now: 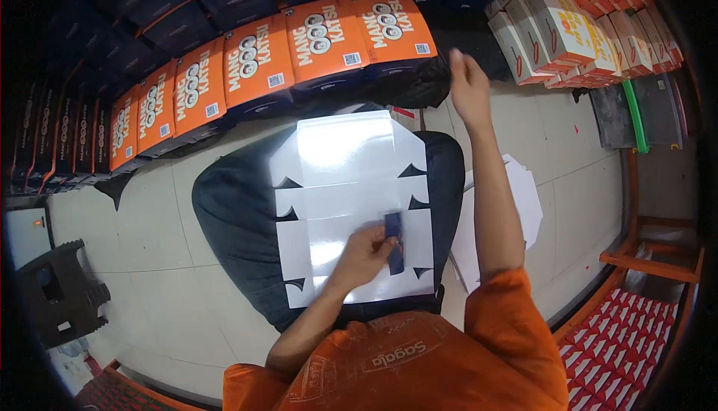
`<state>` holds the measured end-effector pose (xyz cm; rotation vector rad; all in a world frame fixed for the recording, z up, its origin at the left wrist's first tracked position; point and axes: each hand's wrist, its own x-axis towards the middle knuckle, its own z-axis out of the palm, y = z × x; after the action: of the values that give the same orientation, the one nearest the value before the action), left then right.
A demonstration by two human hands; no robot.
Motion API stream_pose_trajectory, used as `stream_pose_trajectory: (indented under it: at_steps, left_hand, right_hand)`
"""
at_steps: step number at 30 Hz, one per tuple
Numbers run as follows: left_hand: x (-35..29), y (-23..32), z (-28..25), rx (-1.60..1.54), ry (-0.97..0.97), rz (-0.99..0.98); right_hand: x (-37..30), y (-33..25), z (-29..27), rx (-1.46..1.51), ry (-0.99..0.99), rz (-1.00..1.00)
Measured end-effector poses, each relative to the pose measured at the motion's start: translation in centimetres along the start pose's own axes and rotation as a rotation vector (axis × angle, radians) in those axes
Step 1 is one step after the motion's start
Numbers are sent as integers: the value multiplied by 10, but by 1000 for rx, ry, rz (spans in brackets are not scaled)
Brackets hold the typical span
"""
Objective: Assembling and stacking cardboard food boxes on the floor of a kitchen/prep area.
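A flat die-cut box blank, white and glossy with notched fold lines, lies across my lap. My left hand is over its lower right part, thumb and fingers closed on a narrow dark blue card strip. Whether that strip is loose or a flap of the blank, I cannot tell. My right hand is raised and reaches forward, apart from the blank, near the orange-topped boxes. Its fingers are stretched out, with nothing visible in them.
More white blanks lie on the tiled floor to my right. Stacked dark boxes line the back. White and orange boxes stand at the far right. A black plastic stool is at the left, and a wooden frame at the right.
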<state>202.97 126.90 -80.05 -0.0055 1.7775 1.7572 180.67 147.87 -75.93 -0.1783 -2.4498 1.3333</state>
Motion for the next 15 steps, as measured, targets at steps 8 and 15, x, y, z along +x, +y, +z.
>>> stream_pose_trajectory:
  at_steps: [8,15]
  left_hand:
    - [-62,69,8,-544,408,305]
    - [-61,94,13,-270,305,393]
  right_hand:
    - [-246,-64,-107,413,-596,-411]
    - [-215,-94,-109,-204,-428,-737]
